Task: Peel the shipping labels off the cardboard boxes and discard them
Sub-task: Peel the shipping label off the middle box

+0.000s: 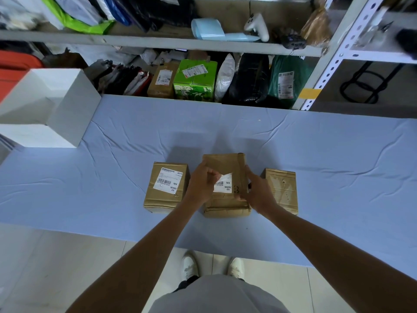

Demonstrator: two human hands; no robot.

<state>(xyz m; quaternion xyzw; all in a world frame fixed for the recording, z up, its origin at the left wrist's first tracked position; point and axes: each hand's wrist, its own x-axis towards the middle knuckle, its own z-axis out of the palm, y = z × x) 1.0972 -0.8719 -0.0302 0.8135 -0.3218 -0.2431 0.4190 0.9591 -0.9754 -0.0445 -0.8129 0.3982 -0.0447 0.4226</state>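
nearest me, i see the left hand (200, 184) pinching the lifted corner of the shipping label (223, 185) on the middle box (223, 161), while the right hand (255, 190) clamps that box's right edge. a labelled box (158, 199) sits just left and a scuffed box (282, 188) just right, all on the blue table (316, 154). farther back on the left stands an open white box (67, 105).

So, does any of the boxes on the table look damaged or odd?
Yes. The right box has a pale, torn patch on top and no label. The middle box looks crumpled, and its label is half peeled.
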